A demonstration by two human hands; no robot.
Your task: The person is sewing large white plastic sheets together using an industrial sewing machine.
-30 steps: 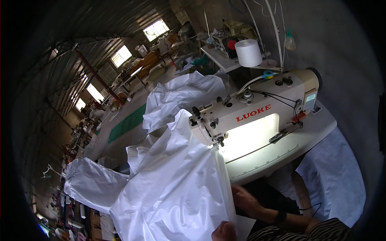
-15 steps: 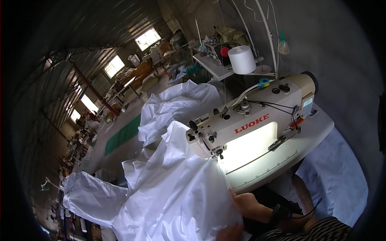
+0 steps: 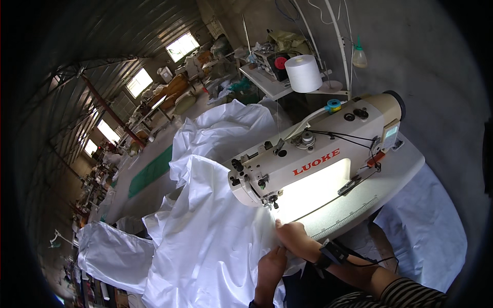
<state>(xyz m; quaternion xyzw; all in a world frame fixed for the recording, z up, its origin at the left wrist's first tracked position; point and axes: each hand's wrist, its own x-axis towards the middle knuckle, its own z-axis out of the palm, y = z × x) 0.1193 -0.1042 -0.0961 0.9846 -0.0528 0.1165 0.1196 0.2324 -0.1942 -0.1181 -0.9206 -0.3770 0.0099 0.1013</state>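
A large sheet of white fabric drapes in folds over the table, its right edge leading up to the needle area of the sewing machine. Just below the lit needle, my right hand is closed on that edge, index finger toward the presser foot. A little lower and to the left, my left hand pinches the same edge, fingertips drawn together. Folds and fingers partly hide the gripped cloth.
A white thread cone stands behind the machine. More white cloth hangs at the right, and another heap lies beyond the machine head. A green strip lies on the table at far left. An oil bottle hangs by the wall.
Both hands have moved up along the fabric edge, my right one nearer the needle. My left hand has come further into view from the lower edge. The view has shifted slightly.
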